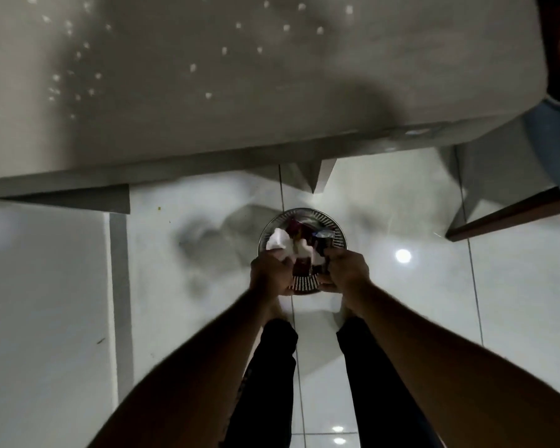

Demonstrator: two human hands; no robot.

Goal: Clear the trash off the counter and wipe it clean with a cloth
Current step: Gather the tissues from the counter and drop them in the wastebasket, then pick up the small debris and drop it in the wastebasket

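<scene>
Both hands [307, 273] reach down, gripping the bin [303, 234]

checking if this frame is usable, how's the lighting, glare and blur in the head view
Head view: dim overall; a broad shadow crosses the pale grey counter, where small white crumbs look soft; lamp glare spots the glossy white floor tiles; the left hand and right hand at the round perforated metal bin are slightly smeared; wide-angle bending curves the counter edge.
</scene>
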